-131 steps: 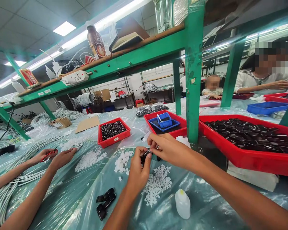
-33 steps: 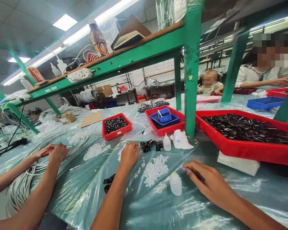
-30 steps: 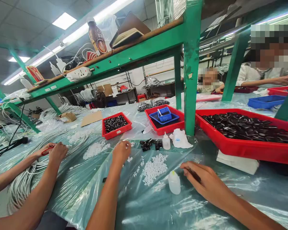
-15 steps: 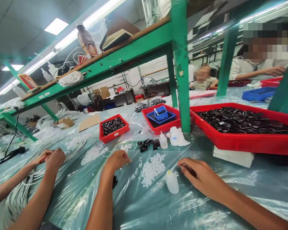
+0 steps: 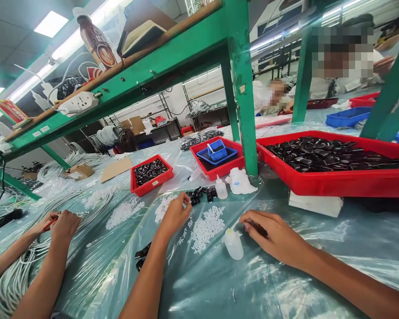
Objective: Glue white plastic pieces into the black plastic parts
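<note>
My left hand (image 5: 177, 213) reaches forward with its fingers curled together at the left edge of a small cluster of shiny black plastic pieces (image 5: 204, 193). Whether a piece is between those fingertips is hidden. To the right, my right hand (image 5: 266, 231) is closed in a pinch just above the plastic sheet; what it holds is too dark and small to make out. A white squeeze bottle (image 5: 233, 245) with a yellowish tip stands left of its fingertips. Between my hands lies a heap of tiny white parts (image 5: 208, 228). More black pieces (image 5: 142, 253) lie beside my left forearm.
A big red tray (image 5: 319, 180) of black pieces sits at right, beside a green post (image 5: 246, 110). Farther back are a smaller red tray (image 5: 153, 188) and a red tray (image 5: 216, 170) holding blue bins. A co-worker's hands (image 5: 61, 223) work over grey cables (image 5: 16, 270) at left.
My left hand has moved forward and right to the black piece cluster, uncovering more black pieces beside its forearm. My right hand stays pinched by the bottle. The view has shifted slightly.
</note>
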`<state>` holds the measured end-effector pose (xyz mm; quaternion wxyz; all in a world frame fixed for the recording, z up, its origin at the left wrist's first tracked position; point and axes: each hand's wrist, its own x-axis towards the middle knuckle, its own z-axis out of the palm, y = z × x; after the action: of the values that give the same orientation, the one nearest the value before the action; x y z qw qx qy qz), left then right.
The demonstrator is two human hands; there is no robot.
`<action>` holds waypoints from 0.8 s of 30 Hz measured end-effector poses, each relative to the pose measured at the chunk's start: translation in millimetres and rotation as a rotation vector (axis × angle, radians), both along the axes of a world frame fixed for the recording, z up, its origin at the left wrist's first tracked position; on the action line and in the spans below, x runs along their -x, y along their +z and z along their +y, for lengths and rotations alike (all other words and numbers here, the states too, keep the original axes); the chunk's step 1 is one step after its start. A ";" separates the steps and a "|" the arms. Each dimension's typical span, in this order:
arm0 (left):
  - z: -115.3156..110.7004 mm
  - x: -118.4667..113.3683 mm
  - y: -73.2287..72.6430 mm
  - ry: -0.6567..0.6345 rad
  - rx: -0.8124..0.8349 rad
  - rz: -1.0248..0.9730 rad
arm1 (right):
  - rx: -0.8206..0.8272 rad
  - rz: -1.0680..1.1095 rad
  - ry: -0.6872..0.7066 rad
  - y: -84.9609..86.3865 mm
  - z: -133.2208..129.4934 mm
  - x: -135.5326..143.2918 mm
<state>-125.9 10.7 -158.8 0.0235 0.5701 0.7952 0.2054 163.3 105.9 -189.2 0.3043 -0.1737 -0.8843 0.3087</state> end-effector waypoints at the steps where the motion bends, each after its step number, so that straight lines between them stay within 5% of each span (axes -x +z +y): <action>1: 3.2 -0.9 -4.9 -0.003 -0.006 0.009 | -0.012 0.012 0.013 0.3 -0.5 -0.1; 5: 10.9 -0.8 -17.4 0.017 -0.017 0.072 | -0.051 0.038 0.029 1.4 -2.1 0.0; 15: 15.1 -5.5 -23.0 0.097 0.022 0.145 | -0.082 0.067 0.024 2.8 -4.4 1.9; 21: 13.8 -26.0 -8.6 -0.013 -0.089 0.081 | -0.082 0.116 -0.058 11.7 -3.1 0.6; 24: 3.2 -50.8 3.1 -0.158 -0.313 0.018 | -0.033 0.201 -0.176 23.5 -0.8 -6.1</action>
<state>-75.2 13.9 -155.6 -0.0567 0.6293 0.7064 0.3191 169.4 105.1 -165.7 0.4199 -0.2141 -0.8356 0.2821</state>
